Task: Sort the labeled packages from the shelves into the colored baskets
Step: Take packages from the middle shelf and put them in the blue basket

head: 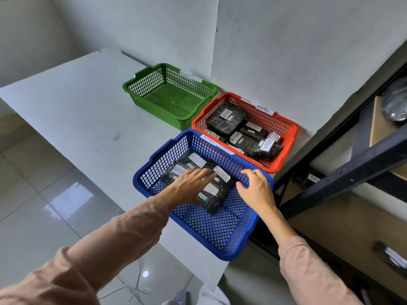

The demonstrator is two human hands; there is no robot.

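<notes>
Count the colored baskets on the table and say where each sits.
3. The green basket sits farthest, against the wall; the orange basket is beside the shelf; the blue basket is nearest, under both hands. None appears hidden.

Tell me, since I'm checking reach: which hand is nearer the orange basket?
Right. The right hand rests on the blue basket's rim on the side toward the orange basket; the left hand lies on packages farther away.
</notes>
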